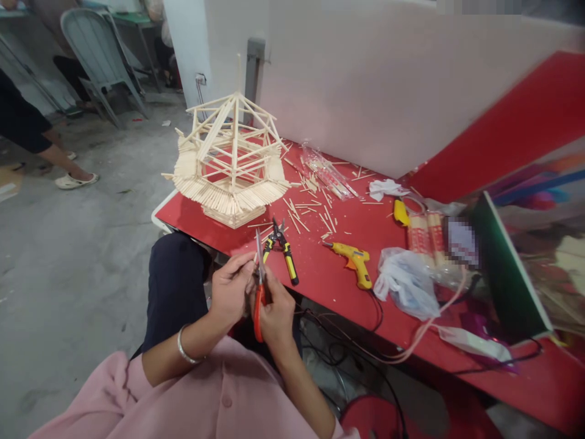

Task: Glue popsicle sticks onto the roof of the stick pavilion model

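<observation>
My right hand (276, 311) is closed around the orange handles of a pair of scissors (258, 305), whose blades point away from me toward the table. Close beside it, my left hand (231, 283) pinches a short thin wooden stick (255, 258) next to the blades. Whether the blades touch the stick I cannot tell. Just beyond my hands, black-and-yellow pliers (287, 261) lie on the red table. Farther off stands a pavilion-like model (235, 195) built of wooden sticks, with an open roof frame and a skirt of packed sticks.
Cut sticks (297, 219) and a plastic packet of sticks (331, 174) are strewn across the red table (315, 268). A yellow glue gun (354, 259), a plastic bag (406, 280) and a green board (507, 268) stand to the right. Cables hang below the edge. Another person's leg (55, 152) shows at left.
</observation>
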Demonstrator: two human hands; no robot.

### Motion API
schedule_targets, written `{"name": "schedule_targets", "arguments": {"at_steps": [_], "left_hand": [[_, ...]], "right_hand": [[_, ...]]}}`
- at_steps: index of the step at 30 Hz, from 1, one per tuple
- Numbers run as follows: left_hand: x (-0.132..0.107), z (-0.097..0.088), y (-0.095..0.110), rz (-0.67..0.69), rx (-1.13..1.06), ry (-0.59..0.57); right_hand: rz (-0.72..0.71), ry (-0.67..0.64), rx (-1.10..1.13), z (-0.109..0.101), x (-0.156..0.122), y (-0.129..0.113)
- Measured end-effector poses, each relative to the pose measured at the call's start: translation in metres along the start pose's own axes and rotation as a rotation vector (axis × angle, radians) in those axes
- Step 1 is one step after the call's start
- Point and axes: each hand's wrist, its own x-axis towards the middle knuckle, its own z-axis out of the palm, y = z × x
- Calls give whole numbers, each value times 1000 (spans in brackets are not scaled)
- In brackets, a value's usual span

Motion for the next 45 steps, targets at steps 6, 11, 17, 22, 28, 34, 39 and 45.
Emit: {"name": "schedule_targets", "arguments": {"at_steps": [6, 11, 17, 22, 28, 34, 39, 45], "left_hand": [[9, 0, 11, -158, -5, 19], [17, 6, 18, -251, -68, -74], [22, 9, 34, -285, -83, -135], [23, 4, 48, -256, 15, -230], [22, -10, 70, -92, 285, -239], [31, -7, 79, -70, 301, -224], [37, -5, 85, -60, 247, -162], [44, 12, 79, -81, 200, -187]], "right_hand": [[345, 9, -683, -57, 19, 34], [254, -148, -850, -84, 30, 62], [69, 41, -312, -62, 50, 14], [61, -103, 381, -33, 99, -38], [189, 80, 551, -22, 137, -57], [234, 154, 621, -22, 148, -54], [299, 274, -97, -89, 136, 13], [748, -44, -694, -141, 101, 104]]}}
